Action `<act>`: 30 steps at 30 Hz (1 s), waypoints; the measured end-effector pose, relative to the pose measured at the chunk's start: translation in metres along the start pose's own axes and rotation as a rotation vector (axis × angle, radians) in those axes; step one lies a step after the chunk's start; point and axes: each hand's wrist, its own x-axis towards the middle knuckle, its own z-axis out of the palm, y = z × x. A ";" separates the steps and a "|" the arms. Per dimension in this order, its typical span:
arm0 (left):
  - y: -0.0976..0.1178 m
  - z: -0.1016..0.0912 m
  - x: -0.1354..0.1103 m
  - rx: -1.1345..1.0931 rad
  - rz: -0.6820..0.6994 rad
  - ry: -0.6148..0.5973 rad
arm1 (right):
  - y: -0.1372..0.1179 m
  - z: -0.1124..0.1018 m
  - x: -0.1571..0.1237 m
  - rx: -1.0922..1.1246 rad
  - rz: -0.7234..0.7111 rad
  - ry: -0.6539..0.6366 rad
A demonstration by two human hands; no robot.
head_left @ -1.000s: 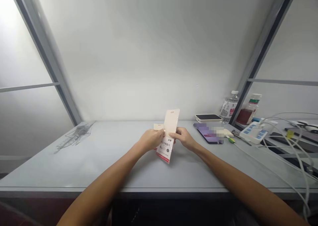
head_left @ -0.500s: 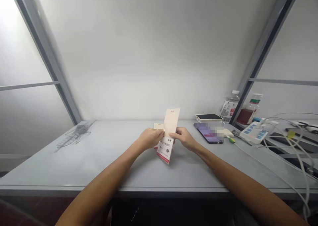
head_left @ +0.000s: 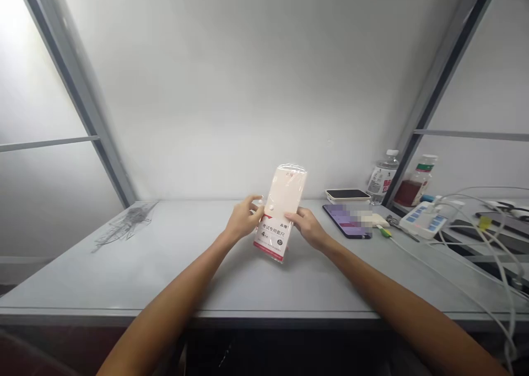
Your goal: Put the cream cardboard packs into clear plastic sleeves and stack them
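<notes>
Holding the plastic-sleeved exam ruler-set packet (head_left: pixel 279 213) upright over the bench (head_left: pixel 124 288), approx. middle, R hand (head_left: pixel 308 228) is closed on its lower right edge, fingers across the front. L hand (head_left: pixel 243 220) is half open, fingertips just at the packet's left edge; contact cannot be told. Long axis stands near vertical, top leaning a little right. Phone (head_left: pixel 346 221) lies near back edge; water bottle (head_left: pixel 382 177) stands further right, w/ power strip (head_left: pixel 424 220) and white cables (head_left: pixel 500 266) beyond.

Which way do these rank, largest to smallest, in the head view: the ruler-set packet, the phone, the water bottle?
1. Ruler-set packet
2. Phone
3. Water bottle

The packet sits nearer the camera, so its lead is unsure.
</notes>
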 end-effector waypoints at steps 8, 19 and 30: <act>-0.004 0.002 0.004 -0.288 0.040 -0.107 | 0.001 -0.006 0.003 -0.021 0.092 0.091; -0.010 -0.008 0.013 -0.474 0.064 -0.131 | 0.006 -0.015 0.013 -0.104 0.102 0.128; -0.054 -0.080 0.024 0.447 -0.545 -0.255 | 0.041 -0.087 0.025 -0.986 0.414 0.205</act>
